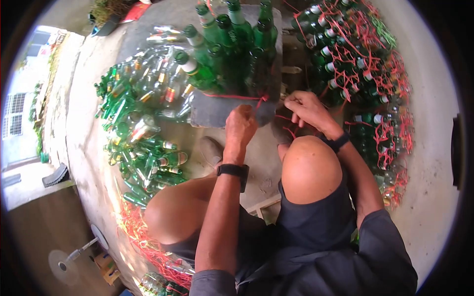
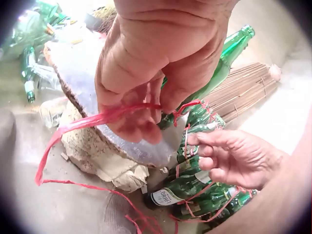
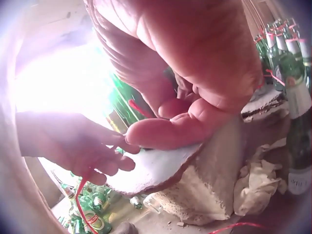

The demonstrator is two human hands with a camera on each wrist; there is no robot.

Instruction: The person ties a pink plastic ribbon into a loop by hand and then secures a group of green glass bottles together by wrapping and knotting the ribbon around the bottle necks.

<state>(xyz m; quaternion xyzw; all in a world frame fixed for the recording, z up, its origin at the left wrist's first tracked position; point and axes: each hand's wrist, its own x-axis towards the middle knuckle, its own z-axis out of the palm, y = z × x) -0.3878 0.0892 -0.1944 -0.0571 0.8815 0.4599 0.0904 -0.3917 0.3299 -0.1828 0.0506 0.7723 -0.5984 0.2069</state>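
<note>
1. Currently, the left hand [image 1: 241, 123] is closed with bent fingers, and it has hold of a red string [image 2: 78, 124], which runs between the fingers and hangs down in a long loose tail.
2. The right hand [image 1: 310, 109] is half folded, with the thumb near the index finger; I cannot tell if it pinches any string. It is to the right of the left hand, well apart from it in the head view.
3. The bound bottles [image 1: 232, 54], green and upright, stand close together on a grey slab [image 1: 210, 112], on the far side of the left hand. Red string passes across their near side, low down, and is tied at the right near corner.
4. Under the slab there is a rough pale block [image 3: 195, 195], and crumpled material [image 3: 256, 187] lies next to it.
5. On the left, a wide heap of loose bottles [image 1: 133, 106], green and clear, covers the floor up to the slab's side.
6. On the right, many bottle bundles [image 1: 345, 64] with red ties fill the space, so the right arm has them close beside it.
7. The two bare knees [image 1: 312, 167] rise at the near side, and a shoe [image 1: 212, 149] is on the floor just before the slab.
8. At the near left lies a tangle of red strands [image 1: 148, 241]; farther left is a fan [image 1: 62, 266].
9. At the far left a potted plant [image 1: 107, 15] is seen.
</note>
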